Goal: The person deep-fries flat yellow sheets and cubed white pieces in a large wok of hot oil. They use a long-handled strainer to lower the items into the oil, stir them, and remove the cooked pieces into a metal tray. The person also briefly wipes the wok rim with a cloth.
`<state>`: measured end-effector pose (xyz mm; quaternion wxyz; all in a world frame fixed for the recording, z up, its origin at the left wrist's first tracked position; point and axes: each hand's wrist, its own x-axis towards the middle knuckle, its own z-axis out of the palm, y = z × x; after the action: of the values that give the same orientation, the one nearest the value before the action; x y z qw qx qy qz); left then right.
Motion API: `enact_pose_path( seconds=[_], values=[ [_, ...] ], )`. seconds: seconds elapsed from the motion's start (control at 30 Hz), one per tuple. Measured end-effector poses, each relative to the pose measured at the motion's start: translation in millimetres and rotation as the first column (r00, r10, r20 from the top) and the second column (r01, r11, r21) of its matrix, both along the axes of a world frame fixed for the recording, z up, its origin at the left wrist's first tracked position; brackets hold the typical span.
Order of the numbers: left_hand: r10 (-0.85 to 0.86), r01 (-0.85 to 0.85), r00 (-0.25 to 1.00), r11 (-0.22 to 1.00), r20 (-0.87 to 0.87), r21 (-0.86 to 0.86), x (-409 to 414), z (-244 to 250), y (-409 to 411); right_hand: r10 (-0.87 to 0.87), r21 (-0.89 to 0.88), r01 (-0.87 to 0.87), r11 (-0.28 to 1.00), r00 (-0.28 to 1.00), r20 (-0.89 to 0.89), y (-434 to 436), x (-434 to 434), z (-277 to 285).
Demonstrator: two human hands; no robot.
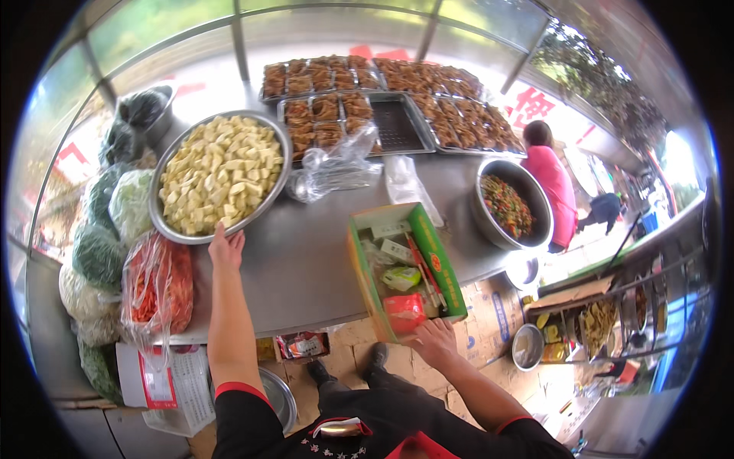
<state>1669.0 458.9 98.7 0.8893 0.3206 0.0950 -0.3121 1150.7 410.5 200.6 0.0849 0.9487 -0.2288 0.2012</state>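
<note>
My left hand [226,251] is at the near rim of a wide metal basin [282,172], fingers on the rim. Cut pale yellow chunks [221,172], perhaps potato, fill this basin. With my right hand [434,343] I grip the near end of a green cardboard box [438,258], which juts past the table's front edge. Inside the box lie a red packet [403,312], a green-and-white packet [401,278], small white boxes [397,251] and red-and-white sticks [423,267]. The fingers under the box are partly hidden.
Trays of browned food [327,109] line the steel table's [287,287] back. Plastic bags [335,169] lie before them. A deep metal pot [539,212] holds chopped vegetables at right. Bagged vegetables [157,287] crowd the left edge. Beyond the pot is a person in pink [550,189].
</note>
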Motion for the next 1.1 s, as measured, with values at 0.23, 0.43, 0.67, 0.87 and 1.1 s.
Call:
enact_pose_path(
  seconds=[0.23,0.43,0.67,0.87,1.1],
  values=[
    [0.201,-0.204,0.979,0.972,0.037,0.114,-23,5,-18,0.058,-0.051,-0.056,0.997,0.998,0.031,-52,-17,17],
    [0.202,-0.204,0.979,0.973,0.028,0.104,-131,-3,17,0.104,-0.012,-0.104,0.995,0.994,0.018,-65,-23,16],
    [0.152,-0.156,0.987,0.984,0.044,0.086,-241,-27,142,0.139,0.013,-0.139,0.990,0.990,0.002,-64,-17,19],
    [-0.216,0.213,0.976,0.975,0.040,0.065,-256,-45,176,0.067,0.041,-0.069,0.997,0.996,0.061,-88,-22,25],
    [-0.785,0.675,0.610,0.587,0.109,0.448,-324,-22,110,-0.021,0.190,-0.048,0.981,0.938,0.345,2,-76,5]
  ],
)
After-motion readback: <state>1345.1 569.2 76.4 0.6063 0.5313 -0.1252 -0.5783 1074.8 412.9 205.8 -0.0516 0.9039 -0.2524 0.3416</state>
